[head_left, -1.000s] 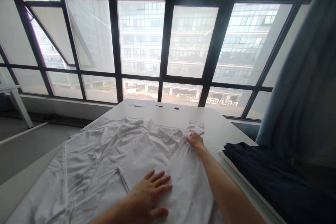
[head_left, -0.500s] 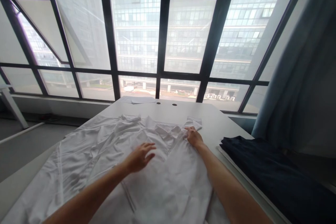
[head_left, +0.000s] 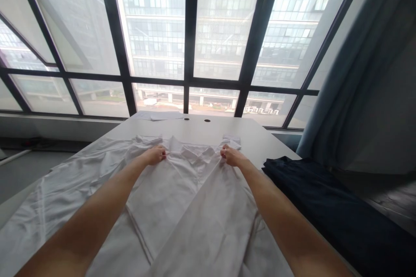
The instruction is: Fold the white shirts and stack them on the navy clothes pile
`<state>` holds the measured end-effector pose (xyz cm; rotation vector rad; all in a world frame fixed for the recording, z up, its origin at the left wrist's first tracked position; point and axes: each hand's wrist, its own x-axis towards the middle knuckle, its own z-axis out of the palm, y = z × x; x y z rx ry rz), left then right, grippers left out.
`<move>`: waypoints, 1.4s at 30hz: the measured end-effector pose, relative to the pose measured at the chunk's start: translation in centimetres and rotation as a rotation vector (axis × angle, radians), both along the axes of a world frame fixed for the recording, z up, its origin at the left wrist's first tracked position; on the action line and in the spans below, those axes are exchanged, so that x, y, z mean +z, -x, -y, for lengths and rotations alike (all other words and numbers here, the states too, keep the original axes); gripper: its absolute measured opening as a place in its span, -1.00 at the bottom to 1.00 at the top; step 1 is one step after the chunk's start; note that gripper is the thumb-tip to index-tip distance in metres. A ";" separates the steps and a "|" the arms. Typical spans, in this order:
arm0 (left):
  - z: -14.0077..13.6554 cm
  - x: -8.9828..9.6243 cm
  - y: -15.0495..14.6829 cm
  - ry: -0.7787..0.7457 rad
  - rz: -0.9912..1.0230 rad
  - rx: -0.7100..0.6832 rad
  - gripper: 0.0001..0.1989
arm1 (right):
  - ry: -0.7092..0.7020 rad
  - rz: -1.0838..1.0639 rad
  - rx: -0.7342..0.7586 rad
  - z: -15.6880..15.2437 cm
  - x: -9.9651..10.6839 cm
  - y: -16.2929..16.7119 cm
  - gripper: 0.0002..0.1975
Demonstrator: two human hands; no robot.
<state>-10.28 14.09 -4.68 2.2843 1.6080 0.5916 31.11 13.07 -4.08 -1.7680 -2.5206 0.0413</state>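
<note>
A white collared shirt [head_left: 195, 190] lies spread over the table, its collar [head_left: 197, 154] toward the far side. My left hand [head_left: 156, 155] is closed on the cloth at the shirt's left shoulder, fingers pinched together. At the opposite shoulder, my right hand [head_left: 230, 155] pinches the fabric in the same way. Slight creases run between the two hands just below the collar. A folded-over white part, maybe a sleeve, crosses the front diagonally. More wrinkled white cloth [head_left: 87, 169] spreads out to the left; whether it belongs to the same shirt I cannot tell.
The white table [head_left: 250, 132] reaches to the window wall. White papers [head_left: 159, 115] lie at its far left corner, beside two dark round holes. Folded dark navy cloth [head_left: 312, 194] is stacked at the right edge. A grey-blue curtain [head_left: 338, 73] hangs behind it.
My left hand has moved forward from above the shirt's middle and closed on its left shoulder. My right hand keeps its grip near the right shoulder. The view has tilted down and shifted right.
</note>
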 end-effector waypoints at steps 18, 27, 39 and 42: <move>-0.5 0.1 -0.2 0.241 0.473 0.126 -0.32 | 0.006 -0.401 -0.366 -0.7 -1.9 -2.1 -0.67; -0.2 0.0 -0.8 0.123 0.500 0.205 -0.55 | -0.133 -0.562 -0.458 0.0 -0.6 -2.8 -0.77; 1.2 2.0 -0.8 -0.040 0.581 0.200 -0.57 | -0.187 -0.831 -0.445 0.3 -0.3 -2.3 -0.71; 1.2 2.2 -0.6 -0.087 0.567 0.208 -0.58 | 0.090 -0.995 -0.277 1.1 -0.5 -2.9 -0.55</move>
